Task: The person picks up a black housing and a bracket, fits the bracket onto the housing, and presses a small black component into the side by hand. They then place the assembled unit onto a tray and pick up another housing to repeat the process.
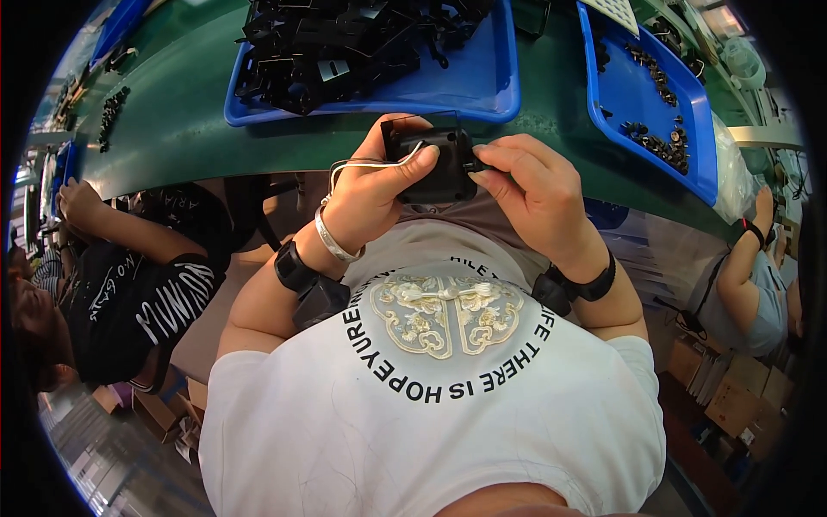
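Note:
My left hand (pixel 369 191) is closed around a black box-shaped plastic housing (pixel 446 177), its thumb lying on the face toward me. White wires (pixel 351 162) run out from under that thumb and loop back over the hand. A thin black plate edge sticks up along the housing's far side. At the housing's right side, my right hand (pixel 541 191) pinches a small black part (pixel 474 165) between thumb and fingertips. This part touches the housing; its exact kind is mostly hidden by the fingers.
A blue tray (pixel 508 86) heaped with black bent metal brackets (pixel 345 52) lies beyond my hands on the green table (pixel 172 129). To the right, another blue tray (pixel 633 142) holds small black parts (pixel 662 146). Other people sit at left (pixel 129 284) and right (pixel 745 284).

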### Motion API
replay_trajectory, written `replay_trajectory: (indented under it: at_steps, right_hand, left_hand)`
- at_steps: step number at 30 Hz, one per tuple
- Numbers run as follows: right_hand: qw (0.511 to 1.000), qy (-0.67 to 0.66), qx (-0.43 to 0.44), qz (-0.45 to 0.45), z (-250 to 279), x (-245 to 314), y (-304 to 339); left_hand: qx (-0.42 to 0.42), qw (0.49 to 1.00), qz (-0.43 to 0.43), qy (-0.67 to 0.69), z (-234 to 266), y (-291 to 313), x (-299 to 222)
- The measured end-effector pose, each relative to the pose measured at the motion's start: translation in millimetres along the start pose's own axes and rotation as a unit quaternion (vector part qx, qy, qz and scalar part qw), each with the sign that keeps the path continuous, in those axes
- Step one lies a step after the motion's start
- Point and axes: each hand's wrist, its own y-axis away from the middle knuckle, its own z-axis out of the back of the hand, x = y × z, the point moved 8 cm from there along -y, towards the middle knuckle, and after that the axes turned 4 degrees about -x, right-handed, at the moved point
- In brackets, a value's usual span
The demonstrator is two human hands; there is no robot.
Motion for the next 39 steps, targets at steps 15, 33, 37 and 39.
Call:
replay_trajectory:
  at_steps: [15, 33, 37, 39]
  right_hand:
    - [0.972, -0.093, 0.045, -0.213, -12, -31, 13]
    - [0.972, -0.075, 0.097, -0.199, -16, -30, 15]
    - [0.973, -0.107, 0.045, -0.198, -9, -28, 14]
    - [0.959, -0.044, 0.151, -0.234, -20, -40, 22]
  left_hand:
    - [0.019, 0.984, -0.118, -0.130, -12, 0, -15]
    - [0.003, 0.982, -0.131, -0.137, -7, -3, -16]
    - [-0.006, 0.983, -0.141, -0.117, -10, 0, -17]
    - [-0.001, 0.982, -0.141, -0.123, -9, -1, -16]
